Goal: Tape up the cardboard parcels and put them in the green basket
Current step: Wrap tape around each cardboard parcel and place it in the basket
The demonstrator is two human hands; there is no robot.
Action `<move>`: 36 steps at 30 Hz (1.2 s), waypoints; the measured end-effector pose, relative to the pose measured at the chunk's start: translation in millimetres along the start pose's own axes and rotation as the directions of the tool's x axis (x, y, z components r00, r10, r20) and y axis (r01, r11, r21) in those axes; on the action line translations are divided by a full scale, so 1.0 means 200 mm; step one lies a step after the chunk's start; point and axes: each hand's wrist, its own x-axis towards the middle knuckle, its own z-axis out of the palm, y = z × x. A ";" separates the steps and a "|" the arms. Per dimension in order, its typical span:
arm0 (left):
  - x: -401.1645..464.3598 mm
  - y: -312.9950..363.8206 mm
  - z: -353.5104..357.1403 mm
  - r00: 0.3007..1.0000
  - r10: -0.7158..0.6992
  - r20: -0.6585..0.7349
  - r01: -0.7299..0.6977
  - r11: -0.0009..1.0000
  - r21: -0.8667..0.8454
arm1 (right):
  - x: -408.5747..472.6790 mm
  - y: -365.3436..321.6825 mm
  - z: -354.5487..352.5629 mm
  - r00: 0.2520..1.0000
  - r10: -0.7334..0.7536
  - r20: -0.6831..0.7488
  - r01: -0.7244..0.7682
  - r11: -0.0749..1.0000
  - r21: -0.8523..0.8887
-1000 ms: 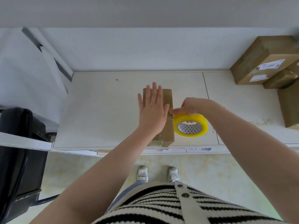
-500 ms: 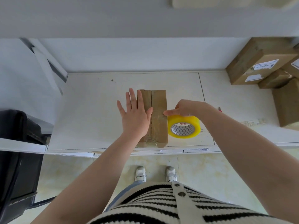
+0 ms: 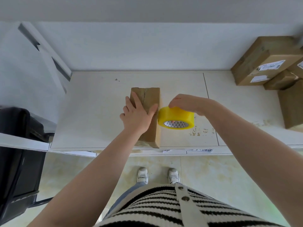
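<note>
A long brown cardboard parcel (image 3: 150, 99) lies on the white table (image 3: 91, 112), its near end at the table's front edge. My left hand (image 3: 136, 115) presses flat on the parcel's top with straight fingers, the thumb reaching toward the right edge. My right hand (image 3: 188, 104) grips a yellow roll of tape (image 3: 176, 117) from above, and holds it against the parcel's right side. Clear tape shows on the parcel's near end. No green basket is in view.
Several brown cardboard boxes (image 3: 268, 61) with white labels are stacked at the table's back right. A black chair (image 3: 18, 154) stands at the left beside the table. A wall rises behind the table. My shoes show on the tiled floor below.
My left hand has slid back onto the middle of the parcel, fingers angled left. The right hand has lifted the tape roll slightly and shifted its grip to the roll's top.
</note>
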 end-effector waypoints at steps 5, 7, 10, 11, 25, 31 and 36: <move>0.03 -0.08 -0.06 0.992 -0.047 0.116 0.065 0.985 -0.158 | -0.07 -0.04 0.00 0.991 -0.130 0.023 0.129 0.990 0.054; 0.04 -0.12 -0.08 0.989 -0.042 0.141 0.072 0.973 -0.220 | -0.07 -0.04 0.01 0.983 -0.184 -0.016 0.184 0.983 0.021; 0.05 -0.16 -0.10 0.986 -0.027 0.165 0.071 0.961 -0.267 | -0.05 -0.03 0.04 0.971 -0.163 -0.177 0.122 0.967 -0.223; 0.05 -0.17 -0.11 0.983 -0.021 0.181 0.074 0.955 -0.288 | -0.04 -0.03 0.05 0.966 -0.139 -0.219 0.066 0.948 -0.311; 0.07 -0.16 0.04 0.932 0.013 0.361 0.302 0.522 -0.798 | -0.12 -0.02 -0.03 0.932 -0.231 -0.279 0.090 0.893 -0.441; 0.12 -0.29 0.05 0.936 0.128 0.327 0.219 0.515 -0.829 | -0.08 -0.22 0.06 0.921 -0.204 -0.333 -0.010 0.841 -0.541; 0.07 -0.33 0.09 0.900 0.073 0.429 0.402 0.236 -0.884 | -0.02 -0.47 0.27 0.912 -0.297 -0.283 -0.022 0.654 -0.756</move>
